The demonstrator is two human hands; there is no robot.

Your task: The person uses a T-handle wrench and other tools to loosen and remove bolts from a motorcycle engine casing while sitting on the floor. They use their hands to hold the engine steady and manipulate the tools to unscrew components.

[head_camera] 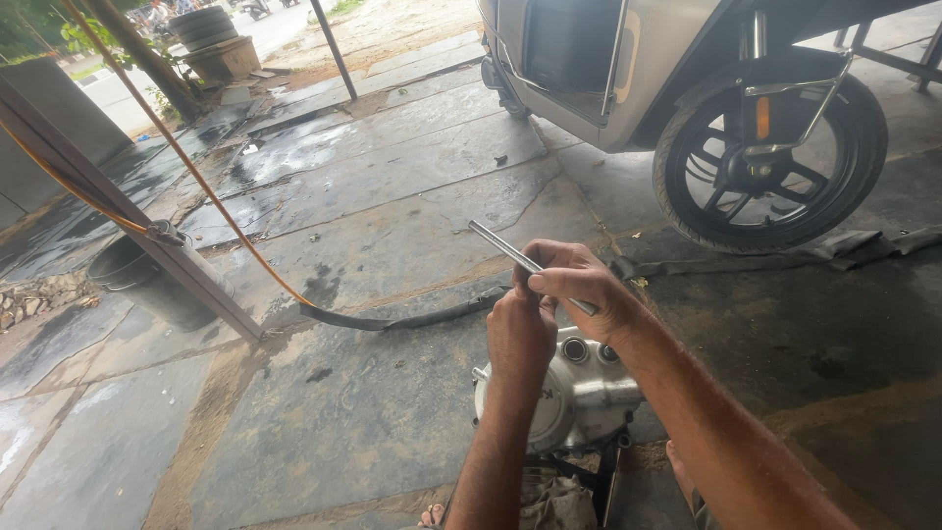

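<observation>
Right hand (pixel 581 287) pinches metal rod (pixel 502 246) above engine cover (pixel 581 395).

Two hands: left (pixel 520 334), right (pixel 579 285); one steel rod (pixel 500 247); one silver engine cover (pixel 579 393); one scooter (pixel 628 59), one wheel (pixel 770 147) of it in view; one orange hose (pixel 196 177); one black strip (pixel 412 319) on the floor; one dark bucket (pixel 123 265); one stack of tyres (pixel 201 25); one slanted post (pixel 128 211); one pile of stones (pixel 34 294).
</observation>
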